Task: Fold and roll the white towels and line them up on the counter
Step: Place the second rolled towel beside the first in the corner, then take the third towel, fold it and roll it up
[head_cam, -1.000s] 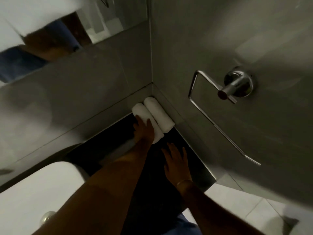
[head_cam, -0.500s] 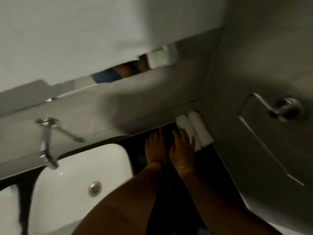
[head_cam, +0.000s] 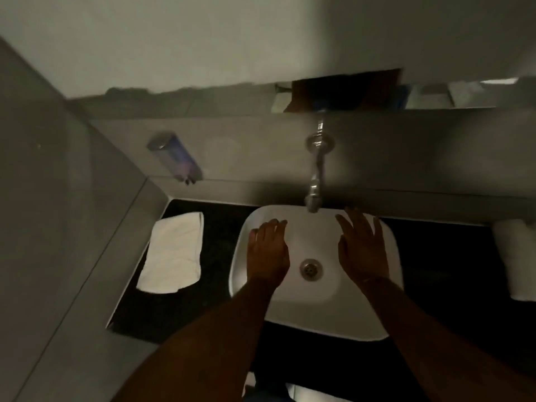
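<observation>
Both hands empty, fingers spread: left hand (head_cam: 268, 253) and right hand (head_cam: 362, 250) over the white sink (head_cam: 388, 285). Black counter (head_cam: 220, 227), grey tiled walls, dim room. Sink bowl holds only the drain (head_cam: 311, 269). One folded towel (head_cam: 174, 252) lies flat left of the sink; one rolled towel (head_cam: 519, 262) at far right edge. One tap (head_cam: 316, 172), one soap dispenser (head_cam: 177, 158) on the wall.

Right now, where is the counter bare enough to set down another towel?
Bare strips of counter: between the flat towel and the sink, and between the sink and the rolled towels. Both hands hover open over the sink. The left corner is taken by the flat towel.
</observation>
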